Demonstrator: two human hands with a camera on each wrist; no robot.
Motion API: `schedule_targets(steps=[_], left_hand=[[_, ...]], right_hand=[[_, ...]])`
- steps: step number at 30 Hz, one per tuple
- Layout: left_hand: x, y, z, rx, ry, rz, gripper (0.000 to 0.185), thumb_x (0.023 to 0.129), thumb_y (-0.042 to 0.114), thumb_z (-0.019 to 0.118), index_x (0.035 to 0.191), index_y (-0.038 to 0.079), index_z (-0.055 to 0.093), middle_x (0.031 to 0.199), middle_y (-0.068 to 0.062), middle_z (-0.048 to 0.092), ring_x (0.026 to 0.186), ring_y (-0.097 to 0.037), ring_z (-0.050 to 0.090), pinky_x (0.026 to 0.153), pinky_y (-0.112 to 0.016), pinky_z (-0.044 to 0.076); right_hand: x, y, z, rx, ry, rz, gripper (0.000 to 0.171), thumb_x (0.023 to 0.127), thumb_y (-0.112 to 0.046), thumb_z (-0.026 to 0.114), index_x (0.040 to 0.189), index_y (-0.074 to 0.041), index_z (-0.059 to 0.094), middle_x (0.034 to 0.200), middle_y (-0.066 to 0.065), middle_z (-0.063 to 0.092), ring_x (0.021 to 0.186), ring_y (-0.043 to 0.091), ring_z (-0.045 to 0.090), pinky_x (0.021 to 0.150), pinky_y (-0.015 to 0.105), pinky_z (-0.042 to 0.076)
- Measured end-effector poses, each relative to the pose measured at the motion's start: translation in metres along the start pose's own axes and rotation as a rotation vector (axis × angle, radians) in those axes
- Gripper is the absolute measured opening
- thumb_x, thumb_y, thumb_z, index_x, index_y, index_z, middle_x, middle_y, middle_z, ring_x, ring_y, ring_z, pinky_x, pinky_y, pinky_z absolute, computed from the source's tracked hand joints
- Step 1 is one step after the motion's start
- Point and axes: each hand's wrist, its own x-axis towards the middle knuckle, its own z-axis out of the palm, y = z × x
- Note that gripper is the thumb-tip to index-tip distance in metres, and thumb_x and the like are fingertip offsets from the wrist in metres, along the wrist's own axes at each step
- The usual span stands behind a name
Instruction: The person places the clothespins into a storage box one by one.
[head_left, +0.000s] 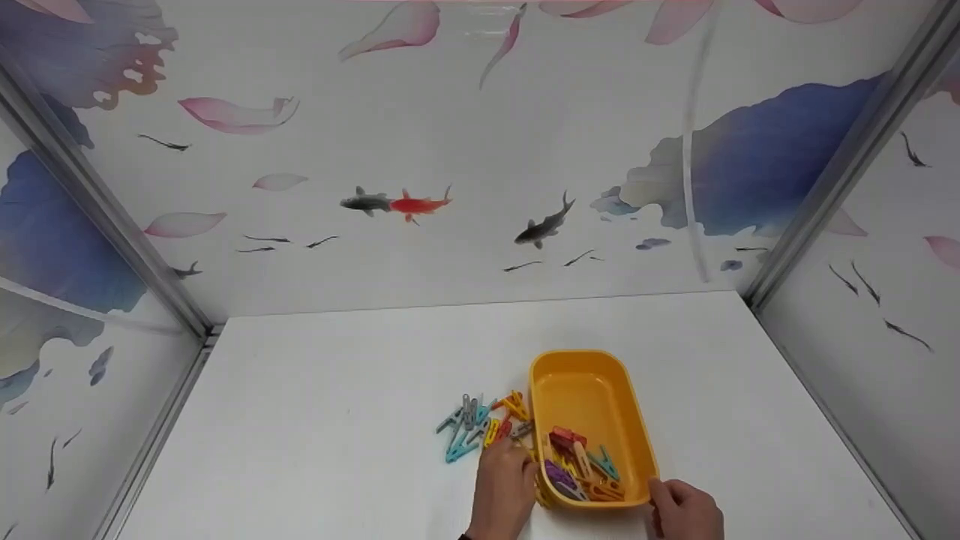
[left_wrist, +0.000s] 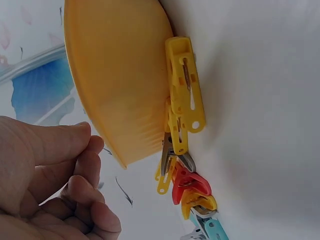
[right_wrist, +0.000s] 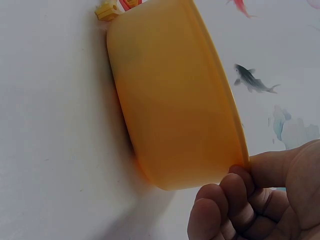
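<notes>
A yellow plastic basin [head_left: 592, 390] stands on the white table with several clothespins [head_left: 581, 465] inside. My right hand [head_left: 686, 510] pinches its near right rim; the right wrist view shows thumb and index finger [right_wrist: 240, 177] at that rim. My left hand [head_left: 506, 480] hovers beside the basin's left wall. In the left wrist view its thumb [left_wrist: 65, 142] meets the curled index finger close to the rim, and nothing shows between them. Loose clothespins [head_left: 469, 424] in teal, grey, yellow and red lie left of the basin, some against its wall, like a yellow clothespin [left_wrist: 187, 85].
A white wall [head_left: 465, 262] printed with fish and petals rises behind the table [head_left: 337, 405]. Side panels with metal corner rails [head_left: 832, 172] stand left and right.
</notes>
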Motion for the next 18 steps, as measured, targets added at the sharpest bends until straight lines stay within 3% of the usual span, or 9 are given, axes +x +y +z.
schedule_targets(steps=[8, 18], left_hand=[[0.007, -0.014, 0.006, 0.011, -0.101, -0.052, 0.010, 0.085, 0.014, 0.074, 0.076, 0.008, 0.073, 0.070, 0.005, 0.050, 0.069, -0.011, 0.047, 0.066, -0.031, 0.039], [0.011, -0.028, 0.010, 0.060, -0.233, -0.022, 0.006, 0.083, 0.003, 0.069, 0.080, 0.003, 0.074, 0.072, 0.000, 0.054, 0.071, -0.017, 0.053, 0.070, -0.037, 0.044]], right_hand=[[-0.001, 0.000, 0.000, -0.002, -0.007, -0.011, 0.037, 0.099, -0.031, 0.051, 0.077, -0.003, 0.063, 0.056, 0.001, 0.051, 0.051, 0.018, 0.048, 0.050, 0.030, 0.038], [0.000, 0.001, -0.001, -0.020, -0.008, -0.017, 0.039, 0.099, -0.033, 0.051, 0.076, -0.004, 0.062, 0.056, 0.001, 0.051, 0.051, 0.018, 0.048, 0.051, 0.030, 0.038]])
